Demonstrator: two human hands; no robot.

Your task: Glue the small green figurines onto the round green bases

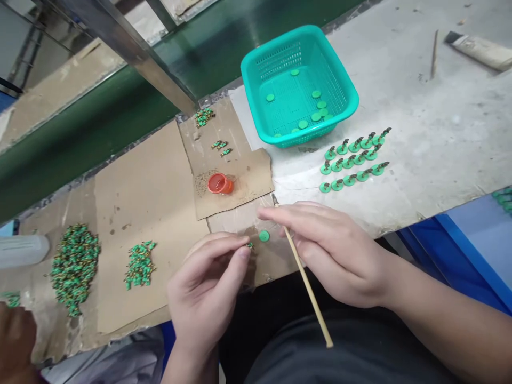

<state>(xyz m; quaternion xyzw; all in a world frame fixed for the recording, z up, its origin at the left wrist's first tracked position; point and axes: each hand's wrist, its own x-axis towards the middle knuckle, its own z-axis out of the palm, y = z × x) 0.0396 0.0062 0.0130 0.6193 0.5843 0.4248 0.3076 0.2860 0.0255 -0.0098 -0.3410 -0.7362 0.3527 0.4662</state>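
Observation:
My left hand [208,288] is closed in a pinch. A tiny green piece [250,246] peeks out at its fingertips, mostly hidden. Just right of them, one round green disc [264,236] lies on the table. My right hand [340,250] grips a thin paintbrush [306,282] with a pale wooden handle, its dark tip pointing away from me. Beyond my hands stands a small red cup [226,185] with reddish contents, on cardboard. To the right, rows of green discs [350,180] each carry a small dark-topped figure.
A teal basket [348,104] with loose green discs stands at the back. On the left lie a large pile [75,266] and a smaller pile [140,264] of green-and-gold pieces. A tube [480,50] lies far right. Another person's hand [16,341] shows at lower left.

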